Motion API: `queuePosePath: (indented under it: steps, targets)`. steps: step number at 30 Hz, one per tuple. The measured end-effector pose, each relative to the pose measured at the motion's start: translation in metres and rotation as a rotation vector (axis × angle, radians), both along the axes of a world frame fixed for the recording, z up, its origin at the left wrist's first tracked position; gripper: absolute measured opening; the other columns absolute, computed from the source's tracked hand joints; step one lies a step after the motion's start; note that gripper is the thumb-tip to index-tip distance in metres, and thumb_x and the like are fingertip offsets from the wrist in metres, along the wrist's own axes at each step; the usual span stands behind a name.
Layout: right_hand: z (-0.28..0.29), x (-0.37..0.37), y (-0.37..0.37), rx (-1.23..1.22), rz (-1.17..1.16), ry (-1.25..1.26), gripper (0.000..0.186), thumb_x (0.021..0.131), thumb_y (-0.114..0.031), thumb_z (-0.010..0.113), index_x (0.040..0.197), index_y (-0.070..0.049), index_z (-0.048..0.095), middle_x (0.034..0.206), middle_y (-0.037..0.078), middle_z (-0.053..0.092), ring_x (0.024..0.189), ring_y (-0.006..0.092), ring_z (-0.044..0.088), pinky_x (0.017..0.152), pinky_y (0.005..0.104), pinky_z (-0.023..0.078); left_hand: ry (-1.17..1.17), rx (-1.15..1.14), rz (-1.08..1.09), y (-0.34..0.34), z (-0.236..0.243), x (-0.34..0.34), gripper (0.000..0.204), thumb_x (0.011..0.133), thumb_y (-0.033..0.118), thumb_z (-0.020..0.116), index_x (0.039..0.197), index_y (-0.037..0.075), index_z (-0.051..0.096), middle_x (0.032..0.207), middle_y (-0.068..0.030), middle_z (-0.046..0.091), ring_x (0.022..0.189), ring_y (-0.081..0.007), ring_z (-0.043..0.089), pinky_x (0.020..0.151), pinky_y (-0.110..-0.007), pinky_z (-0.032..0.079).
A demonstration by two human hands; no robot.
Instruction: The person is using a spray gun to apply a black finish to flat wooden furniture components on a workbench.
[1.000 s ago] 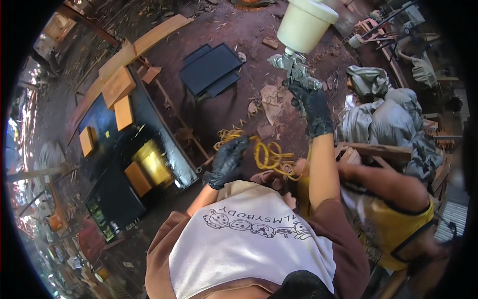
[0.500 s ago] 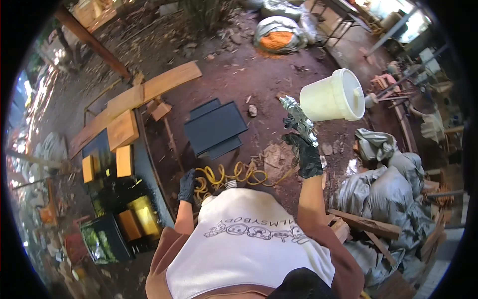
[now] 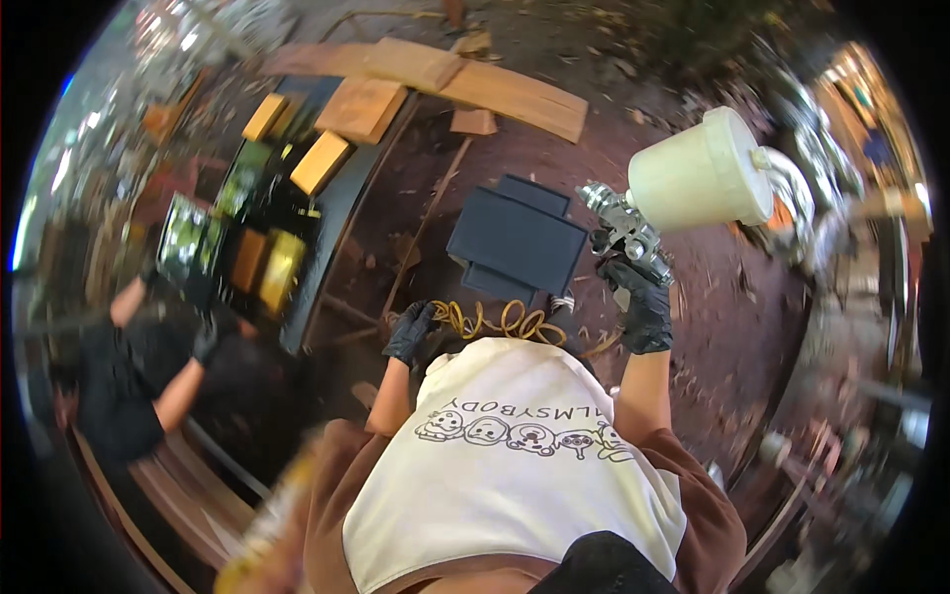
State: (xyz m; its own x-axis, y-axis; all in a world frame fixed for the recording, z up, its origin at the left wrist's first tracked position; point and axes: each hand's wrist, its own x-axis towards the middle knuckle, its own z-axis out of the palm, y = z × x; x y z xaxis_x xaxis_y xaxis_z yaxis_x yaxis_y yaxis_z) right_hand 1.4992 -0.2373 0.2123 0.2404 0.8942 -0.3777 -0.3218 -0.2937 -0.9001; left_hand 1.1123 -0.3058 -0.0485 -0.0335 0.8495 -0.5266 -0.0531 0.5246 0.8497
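Note:
My right hand (image 3: 641, 302), in a black glove, is closed round the grip of a metal spray gun (image 3: 625, 233). A large whitish cup (image 3: 698, 170) sits on the gun, tilted with its lid toward the right. The nozzle points to the upper left, above dark grey panels (image 3: 520, 238) lying stacked crosswise in front of me. My left hand (image 3: 409, 330), also black-gloved, is closed at the left end of a yellow coiled hose (image 3: 500, 319). The coils run in front of my white shirt toward the gun; part of the hose is hidden.
At left, a dark table (image 3: 336, 238) bears several yellow-brown blocks (image 3: 322, 161). A co-worker's gloved hands (image 3: 206, 337) are beside a dark glossy panel (image 3: 188, 247). Long boards (image 3: 520, 97) lie beyond the table. Pale sacks (image 3: 792, 198) stand at right, blurred.
The view has swung left, so the table and grey panels sit farther right in it. A co-worker has come into view at left. Both my hands keep their holds.

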Motion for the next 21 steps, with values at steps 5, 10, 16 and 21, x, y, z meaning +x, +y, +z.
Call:
queuePosePath:
  steps: [5,10,16,21]
  targets:
    - [0.01,0.064,0.058,0.004,0.416,0.033,0.026,0.082,-0.002,0.066,0.108,-0.004,0.066,0.09,0.002,0.066,0.082,0.0133,0.061,0.07,0.0271,0.048,0.165,0.016,0.353,-0.076,-0.038,0.077,0.03,0.099,0.026,0.056,0.106,0.0,0.067,0.098,-0.0076,0.068,0.092,-0.0148,0.063,0.083,-0.029,0.051]
    - [-0.003,0.113,0.077,-0.075,0.686,0.003,0.032,0.084,-0.006,0.066,0.116,-0.005,0.063,0.099,0.003,0.065,0.083,0.0123,0.059,0.069,0.0267,0.047,-0.226,-0.128,0.75,-0.071,0.019,0.198,0.027,0.099,0.028,0.055,0.099,0.005,0.067,0.09,-0.0068,0.068,0.077,-0.0158,0.063,0.071,-0.032,0.05]
    - [0.027,0.135,0.064,-0.157,0.86,0.075,0.02,0.084,-0.009,0.068,0.103,-0.008,0.062,0.084,0.0,0.061,0.07,0.0107,0.055,0.061,0.0257,0.044,-0.254,-0.007,0.763,-0.106,-0.004,0.283,0.026,0.096,0.031,0.06,0.108,0.008,0.063,0.096,-0.005,0.067,0.081,-0.0192,0.064,0.069,-0.035,0.052]
    - [0.008,0.132,0.043,-0.127,1.009,0.081,0.014,0.082,-0.003,0.069,0.081,-0.013,0.059,0.069,-0.003,0.052,0.062,0.0102,0.049,0.056,0.0272,0.039,0.479,0.146,0.696,-0.177,-0.047,0.32,0.023,0.092,0.031,0.065,0.093,0.009,0.064,0.077,-0.0032,0.062,0.069,-0.0153,0.059,0.056,-0.034,0.045]
